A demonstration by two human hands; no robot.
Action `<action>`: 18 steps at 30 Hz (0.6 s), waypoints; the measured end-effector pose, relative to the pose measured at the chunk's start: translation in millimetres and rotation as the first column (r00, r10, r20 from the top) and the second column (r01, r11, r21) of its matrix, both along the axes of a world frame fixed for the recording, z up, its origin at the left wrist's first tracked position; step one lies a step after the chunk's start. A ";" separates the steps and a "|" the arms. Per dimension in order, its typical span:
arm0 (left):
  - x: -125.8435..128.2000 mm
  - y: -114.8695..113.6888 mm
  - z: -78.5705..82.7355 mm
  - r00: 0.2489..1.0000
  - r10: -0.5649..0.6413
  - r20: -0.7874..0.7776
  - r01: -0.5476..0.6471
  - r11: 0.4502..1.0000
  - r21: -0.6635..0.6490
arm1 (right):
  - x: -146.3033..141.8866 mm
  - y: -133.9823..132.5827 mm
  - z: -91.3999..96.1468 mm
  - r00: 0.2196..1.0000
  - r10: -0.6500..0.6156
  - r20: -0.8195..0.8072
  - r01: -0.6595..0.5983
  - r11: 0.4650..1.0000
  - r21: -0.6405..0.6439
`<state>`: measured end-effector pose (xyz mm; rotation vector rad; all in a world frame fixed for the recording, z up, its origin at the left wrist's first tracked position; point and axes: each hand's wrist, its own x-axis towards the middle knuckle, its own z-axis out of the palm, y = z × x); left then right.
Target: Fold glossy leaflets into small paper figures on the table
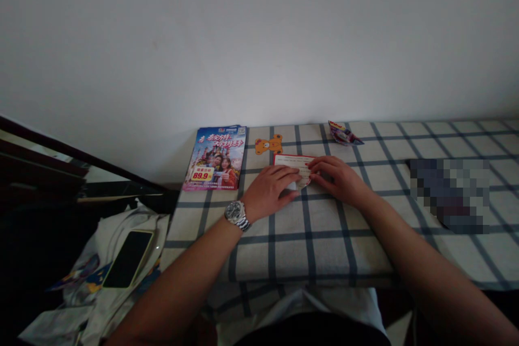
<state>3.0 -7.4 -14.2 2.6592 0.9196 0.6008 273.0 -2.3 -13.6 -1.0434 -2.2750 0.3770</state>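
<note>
On cloth (255, 254), paper (292, 162) is being held, best flat, beneath the left hand (270, 188), seemingly pinched by the right hand (339, 179).

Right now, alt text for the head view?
A person's left hand, watch on its wrist, and right hand touch a red-edged paper on a checked cloth. Beyond it lie a bear figure and a folded print; flyers lie left, a pixelated item right. A phone rests lower left, off the cloth.
</note>
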 end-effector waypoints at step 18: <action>-5.3 0.4 5.8 0.997 -0.069 0.028 0.069 0.998 0.010 | -11.1 8.0 -7.5 0.989 -0.151 0.003 0.150 0.988 0.035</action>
